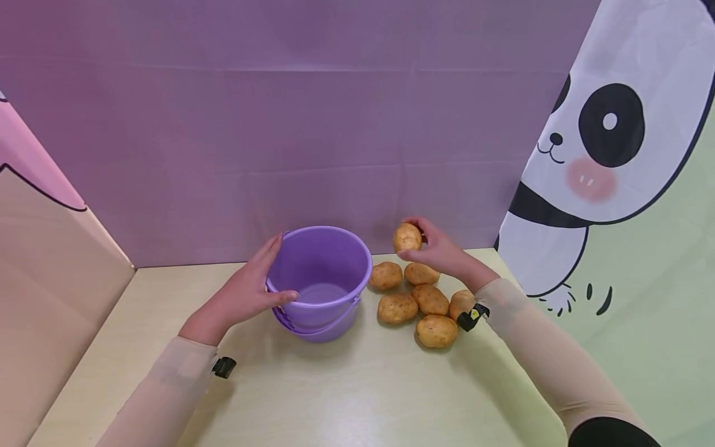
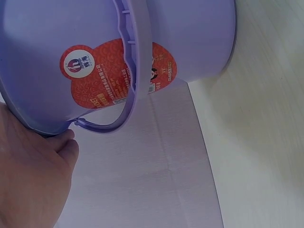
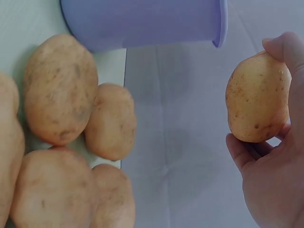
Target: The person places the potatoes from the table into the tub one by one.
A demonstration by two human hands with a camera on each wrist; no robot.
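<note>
A purple bucket (image 1: 319,323) stands upright on the table, its inside bare and its handle hanging down the near side. My left hand (image 1: 249,290) grips the bucket's left rim, thumb at the near edge and fingers at the far edge. The left wrist view shows a red label (image 2: 99,78) on the bucket's wall. Raised above the table, to the right of the bucket, my right hand (image 1: 439,249) holds a potato (image 1: 407,238) between thumb and fingers. Below it lie several other potatoes (image 1: 397,308) in a loose group; the right wrist partly covers one potato (image 1: 461,302).
Pale wood-look table (image 1: 324,397) under everything. A purple backdrop (image 1: 313,124) rises right behind the bucket and potatoes. Printed panels flank the table, with a panda picture (image 1: 609,198) on the right one. Small black devices sit on both sleeves.
</note>
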